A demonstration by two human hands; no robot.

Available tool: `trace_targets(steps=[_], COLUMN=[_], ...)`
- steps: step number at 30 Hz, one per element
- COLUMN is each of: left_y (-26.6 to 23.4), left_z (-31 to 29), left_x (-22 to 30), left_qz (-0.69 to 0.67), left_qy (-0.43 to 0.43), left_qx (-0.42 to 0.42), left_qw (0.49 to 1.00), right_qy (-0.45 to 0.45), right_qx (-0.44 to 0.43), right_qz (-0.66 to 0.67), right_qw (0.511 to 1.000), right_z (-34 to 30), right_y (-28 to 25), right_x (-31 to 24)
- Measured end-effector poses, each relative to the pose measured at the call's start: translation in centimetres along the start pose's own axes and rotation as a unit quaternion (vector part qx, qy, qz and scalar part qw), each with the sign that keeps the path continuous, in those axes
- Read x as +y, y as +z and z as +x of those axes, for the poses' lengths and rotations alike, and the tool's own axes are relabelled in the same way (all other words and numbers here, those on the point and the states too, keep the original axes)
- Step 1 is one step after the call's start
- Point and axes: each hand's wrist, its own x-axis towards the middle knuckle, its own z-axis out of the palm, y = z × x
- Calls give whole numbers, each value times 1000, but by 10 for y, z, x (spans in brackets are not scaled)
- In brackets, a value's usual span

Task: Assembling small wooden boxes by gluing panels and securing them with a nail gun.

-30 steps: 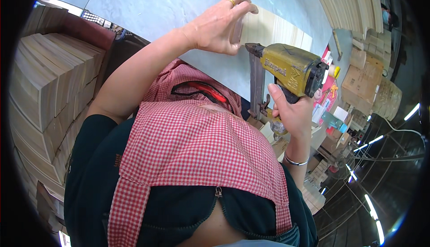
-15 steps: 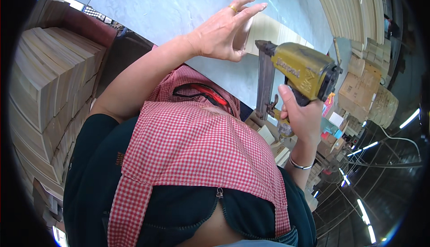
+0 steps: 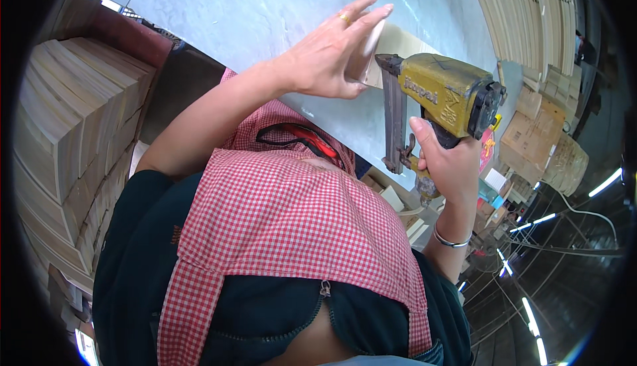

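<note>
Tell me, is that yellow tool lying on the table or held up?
Held up: the right hand grips the yellow tool by its handle. Whether its nose touches the wood is unclear.

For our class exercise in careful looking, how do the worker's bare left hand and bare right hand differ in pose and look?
The left hand is spread wide across the end of a pale wooden piece, while the right hand curls around a yellow metal nail gun. The left hand wears a gold-coloured ring; the right hand has a silver-coloured metal bangle at its wrist. Both are ungloved.
</note>
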Motion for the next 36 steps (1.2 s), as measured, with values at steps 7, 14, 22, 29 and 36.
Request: trace_targets(steps=[7,14,22,29,36], left_y=[-6,13,11,11,9], left_z=[-21,-14,-13,-14,-14], left_x=[21,24,25,23,23], left_qz=[-17,108,90,95,94], left_qy=[-100,-131,-161,-158,-154], left_qx=[92,98,75,79,96], left_qw=[991,981,980,980,979], right_qy=[-18,95,55,46,37], right_qx=[-38,0,-44,-78,-112], right_qz=[-23,3,-5,-14,-59], right_qw=[999,995,997,996,991], right_z=[14,39,58,75,90], right_y=[-15,-26,-33,-44,-59], right_x=[-7,-25,-14,-21,-27])
